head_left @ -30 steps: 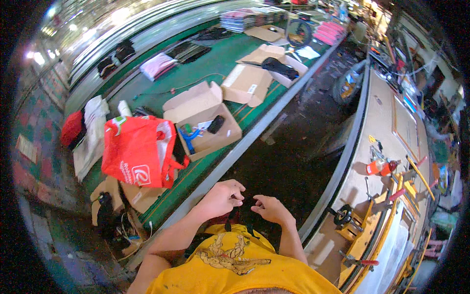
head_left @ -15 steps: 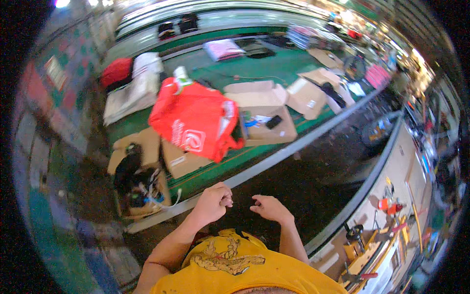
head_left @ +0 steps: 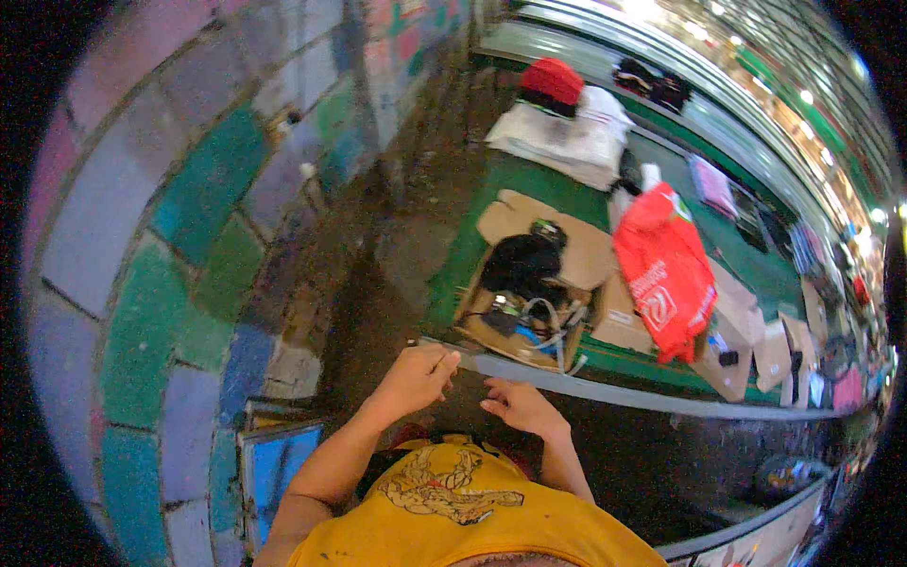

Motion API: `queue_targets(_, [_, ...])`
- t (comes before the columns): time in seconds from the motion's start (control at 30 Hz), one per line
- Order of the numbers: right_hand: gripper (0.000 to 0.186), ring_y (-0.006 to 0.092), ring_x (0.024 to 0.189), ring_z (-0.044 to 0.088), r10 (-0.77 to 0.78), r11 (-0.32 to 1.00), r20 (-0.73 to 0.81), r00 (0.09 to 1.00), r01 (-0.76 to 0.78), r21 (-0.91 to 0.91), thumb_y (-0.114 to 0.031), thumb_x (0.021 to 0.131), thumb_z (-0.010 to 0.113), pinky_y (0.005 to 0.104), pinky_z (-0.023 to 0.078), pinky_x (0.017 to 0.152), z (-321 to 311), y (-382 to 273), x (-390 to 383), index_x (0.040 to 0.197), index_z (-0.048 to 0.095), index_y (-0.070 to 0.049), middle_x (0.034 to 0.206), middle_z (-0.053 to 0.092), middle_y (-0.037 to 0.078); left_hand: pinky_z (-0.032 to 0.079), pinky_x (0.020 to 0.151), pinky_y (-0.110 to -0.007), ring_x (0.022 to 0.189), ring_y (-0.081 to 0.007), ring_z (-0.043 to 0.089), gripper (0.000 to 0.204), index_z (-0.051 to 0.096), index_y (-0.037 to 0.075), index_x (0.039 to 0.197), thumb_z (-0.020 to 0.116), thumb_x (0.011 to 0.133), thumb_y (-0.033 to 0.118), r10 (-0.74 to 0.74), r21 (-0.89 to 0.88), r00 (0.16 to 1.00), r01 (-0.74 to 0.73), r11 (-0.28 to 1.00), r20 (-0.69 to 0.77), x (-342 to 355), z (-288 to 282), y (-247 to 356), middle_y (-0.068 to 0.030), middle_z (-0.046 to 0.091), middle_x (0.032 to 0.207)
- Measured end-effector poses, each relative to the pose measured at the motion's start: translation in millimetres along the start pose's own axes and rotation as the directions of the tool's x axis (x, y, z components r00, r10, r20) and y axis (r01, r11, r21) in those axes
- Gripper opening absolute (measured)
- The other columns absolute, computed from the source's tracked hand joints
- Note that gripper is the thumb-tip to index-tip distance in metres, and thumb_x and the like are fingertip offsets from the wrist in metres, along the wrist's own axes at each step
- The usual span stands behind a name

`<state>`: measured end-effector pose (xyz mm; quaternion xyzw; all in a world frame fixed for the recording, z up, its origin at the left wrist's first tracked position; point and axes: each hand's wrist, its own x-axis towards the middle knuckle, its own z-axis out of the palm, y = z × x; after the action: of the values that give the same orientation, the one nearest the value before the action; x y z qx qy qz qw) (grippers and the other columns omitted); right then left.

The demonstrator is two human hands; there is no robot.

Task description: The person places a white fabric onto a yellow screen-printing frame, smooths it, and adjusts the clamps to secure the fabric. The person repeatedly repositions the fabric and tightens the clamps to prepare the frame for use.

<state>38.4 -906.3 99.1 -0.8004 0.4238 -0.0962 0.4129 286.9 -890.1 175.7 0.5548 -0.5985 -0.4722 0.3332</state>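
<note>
In the head view my left hand (head_left: 421, 376) hangs in front of my body with loosely bent fingers, empty. My right hand (head_left: 515, 406) is beside it, empty too, fingers bent but apart. Both are just short of the metal edge (head_left: 661, 395) of a green table (head_left: 458, 274). Beyond them an open cardboard box (head_left: 590, 241) holds black items and white cable. To its right lie a red bag (head_left: 661, 274) and more cardboard boxes (head_left: 732, 364). Behind, a red bundle (head_left: 553, 80) rests on white folded cloth (head_left: 557, 142).
A painted block wall (head_left: 170, 312) in pink, blue and green runs along my left. A blue framed panel (head_left: 279, 472) stands low beside me. At lower right is another worktop edge (head_left: 718, 539). A dark gap with a grimy floor (head_left: 392, 255) lies between wall and green table.
The view has swung left, bringing the painted wall in and shifting the green table and its goods to the right. Both hands stay before my body, fingers loosely bent.
</note>
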Motion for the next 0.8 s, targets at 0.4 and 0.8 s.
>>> queue_targets(0.4, [0.046,0.0401,0.093,0.070,-0.246,0.969,0.229,0.942,0.244,0.040,-0.033,0.094,0.069,0.0474,0.056,0.083,55.3,-102.1,178.8,0.126,0.062,0.000,0.103,0.072,0.022,0.049,0.068,-0.042,0.073,-0.0333,0.064,0.039,0.068,-0.001,0.080,0.066,0.096,0.034,0.026,0.263,0.956,0.054,0.963,-0.291,-65.2,-144.2,-73.2,-0.0176,0.066,0.079])
queue_targets(0.8, [0.044,0.0390,0.094,0.071,-0.377,0.924,0.235,0.896,0.345,0.165,-0.033,0.094,0.069,0.0450,0.056,0.082,74.4,-140.4,336.6,0.124,0.065,-0.001,0.102,0.073,0.021,0.052,0.072,-0.038,0.080,-0.0234,0.067,0.025,0.065,0.003,0.102,0.068,0.095,0.027,-0.242,0.035,0.861,0.287,0.957,-0.448,16.4,-255.3,-116.3,-0.0109,0.070,0.086])
